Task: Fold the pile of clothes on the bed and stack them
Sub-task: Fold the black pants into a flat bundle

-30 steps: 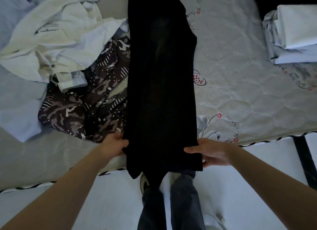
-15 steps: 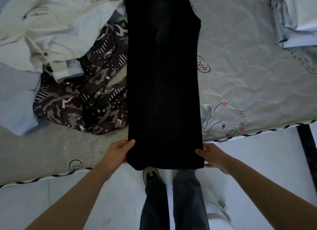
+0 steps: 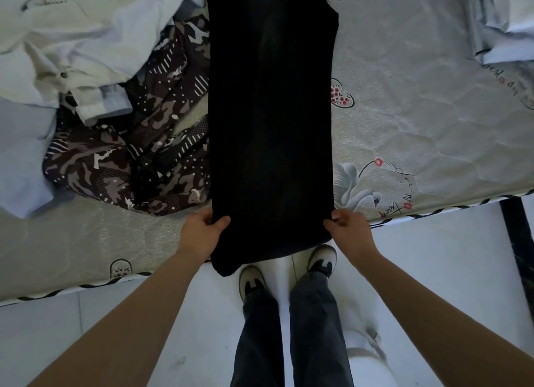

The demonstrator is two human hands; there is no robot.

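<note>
A long black garment (image 3: 271, 121) lies as a narrow strip down the middle of the bed, its near end hanging over the bed's edge. My left hand (image 3: 202, 233) pinches its near left edge. My right hand (image 3: 346, 230) pinches its near right edge. To the left lies the unfolded pile: a camouflage-print garment (image 3: 130, 161), a white shirt (image 3: 81, 31) and a pale blue cloth (image 3: 20, 155). A stack of folded pale clothes (image 3: 502, 22) sits at the far right.
The mattress (image 3: 419, 103) has a grey quilted cover with flower and swan prints; its striped front edge (image 3: 433, 210) runs just beyond my hands. I stand on a white tiled floor (image 3: 448, 271), shoes (image 3: 320, 259) close to the bed. A dark bed leg (image 3: 517, 242) stands right.
The hanging near end of the black garment has been drawn up toward the bed, then dropped a little lower again. Both hands have changed from flat beside the cloth to pinching its edges.
</note>
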